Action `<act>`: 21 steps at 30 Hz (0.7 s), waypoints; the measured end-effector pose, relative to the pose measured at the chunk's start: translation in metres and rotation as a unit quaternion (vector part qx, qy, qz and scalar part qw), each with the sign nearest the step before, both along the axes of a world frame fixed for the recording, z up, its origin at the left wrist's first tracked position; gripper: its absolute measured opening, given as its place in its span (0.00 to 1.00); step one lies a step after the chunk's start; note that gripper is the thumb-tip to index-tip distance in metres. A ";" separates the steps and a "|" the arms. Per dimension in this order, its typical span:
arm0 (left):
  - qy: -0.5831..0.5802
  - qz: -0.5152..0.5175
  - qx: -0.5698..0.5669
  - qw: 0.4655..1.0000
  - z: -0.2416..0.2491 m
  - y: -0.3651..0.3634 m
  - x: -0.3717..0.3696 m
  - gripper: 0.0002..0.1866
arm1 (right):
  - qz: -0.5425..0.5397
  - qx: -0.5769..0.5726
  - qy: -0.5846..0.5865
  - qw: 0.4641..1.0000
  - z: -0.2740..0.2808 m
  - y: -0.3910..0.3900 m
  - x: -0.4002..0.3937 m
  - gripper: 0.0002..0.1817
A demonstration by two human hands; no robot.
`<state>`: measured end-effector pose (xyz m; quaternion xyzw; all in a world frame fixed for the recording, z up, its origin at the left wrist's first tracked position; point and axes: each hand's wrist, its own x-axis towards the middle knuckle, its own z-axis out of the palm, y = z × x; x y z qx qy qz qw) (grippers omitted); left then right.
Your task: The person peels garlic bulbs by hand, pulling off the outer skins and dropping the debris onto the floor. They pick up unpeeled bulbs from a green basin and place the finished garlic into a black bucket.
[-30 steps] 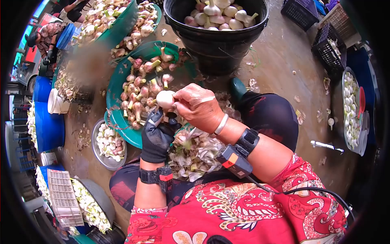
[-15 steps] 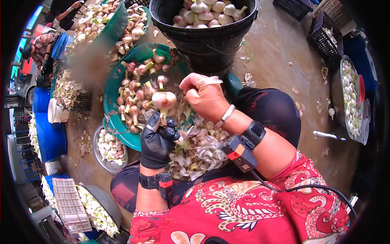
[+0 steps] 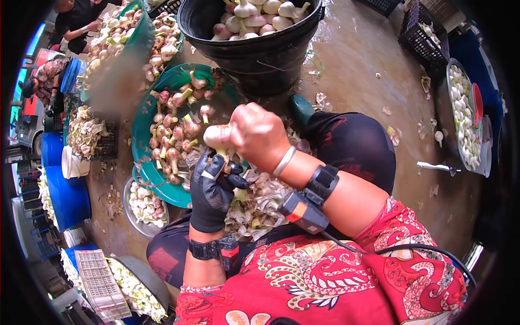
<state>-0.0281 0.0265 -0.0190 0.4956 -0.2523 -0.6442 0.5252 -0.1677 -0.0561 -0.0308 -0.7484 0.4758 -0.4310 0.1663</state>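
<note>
— Brown floor (image 3: 357, 70), wet-looking. And the hands?
— Nearest, the gloved left hand (image 3: 210, 189) holds a garlic bulb (image 3: 216, 135) by its stem, near loose skins (image 3: 260, 208); the bare right hand (image 3: 259, 132) curls against it, too blurred to tell if it grips.
— How far along?
— Partway, I'd judge: this one looks mostly clean. Beyond, rough-skinned bulbs (image 3: 172, 154) lie in the green basin (image 3: 142, 122); farther, smoother bulbs (image 3: 254, 20) sit in the black bucket (image 3: 249, 59).

Black-gloved left hand (image 3: 212, 189): upright, palm inward, fingers curled; forearm near vertical, black strap at wrist. Bare right hand (image 3: 259, 132): fingers bent, slightly blurred, above left; forearm slants up-left, silver-coloured bangle and black strap worn.
</note>
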 end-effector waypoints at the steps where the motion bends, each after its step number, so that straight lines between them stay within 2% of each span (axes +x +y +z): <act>1: 0.000 -0.001 0.001 1.000 0.005 0.000 -0.002 0.15 | -0.029 0.062 -0.058 0.996 -0.002 -0.007 -0.002 0.04; 3: 0.013 0.019 0.016 1.000 0.015 0.001 -0.006 0.16 | -0.049 0.168 -0.129 0.976 0.002 -0.018 -0.007 0.07; 5: 0.021 0.027 0.017 0.999 0.017 0.001 -0.005 0.16 | -0.076 0.168 -0.120 0.975 0.000 -0.021 -0.010 0.08; 7: 0.105 0.048 0.059 0.992 0.017 0.000 0.001 0.15 | -0.107 0.190 -0.136 0.966 0.001 -0.025 -0.014 0.09; 8: 0.103 0.049 0.057 0.992 0.016 -0.004 0.008 0.15 | -0.136 0.213 -0.150 0.956 0.002 -0.027 -0.016 0.09; 10: 0.155 0.039 0.054 0.986 0.014 -0.019 0.029 0.17 | -0.121 0.232 -0.106 0.959 0.007 -0.026 -0.019 0.08; 11: 0.046 0.047 0.004 0.998 0.025 -0.039 0.034 0.17 | -0.094 0.249 -0.070 0.962 0.008 -0.021 -0.017 0.07; 12: -0.051 -0.018 -0.157 0.986 0.046 -0.064 0.034 0.18 | -0.040 0.232 -0.041 0.971 -0.003 -0.015 -0.012 0.04; 13: 0.028 0.015 -0.158 0.987 0.084 -0.084 0.019 0.17 | 0.013 0.213 -0.013 0.977 -0.014 -0.009 -0.008 0.03; 14: -0.011 -0.003 -0.199 0.980 0.102 -0.096 0.030 0.18 | 0.075 0.211 -0.007 0.975 -0.016 -0.002 -0.008 0.04; 15: -0.012 0.001 -0.197 0.980 0.101 -0.109 0.041 0.18 | 0.079 0.213 -0.006 0.974 -0.015 -0.001 -0.008 0.04; 17: -0.082 -0.066 -0.244 0.964 0.089 -0.129 0.066 0.15 | 0.092 0.281 0.008 0.955 -0.003 -0.006 -0.009 0.06; 18: -0.369 -0.160 -0.257 0.879 0.070 -0.128 0.086 0.13 | 0.092 0.318 -0.025 0.943 0.009 -0.007 -0.011 0.06; 19: -0.619 -0.240 -0.243 0.707 0.032 -0.123 0.116 0.12 | 0.095 0.319 -0.026 0.943 0.008 -0.007 -0.011 0.06; 20: -0.835 -0.209 -0.296 0.414 -0.063 -0.112 0.169 0.12 | 0.107 0.287 0.013 0.952 0.005 -0.005 -0.011 0.06; 21: -0.842 -0.221 -0.123 0.477 -0.086 -0.081 0.153 0.14 | 0.118 0.253 0.052 0.959 0.003 -0.004 -0.010 0.06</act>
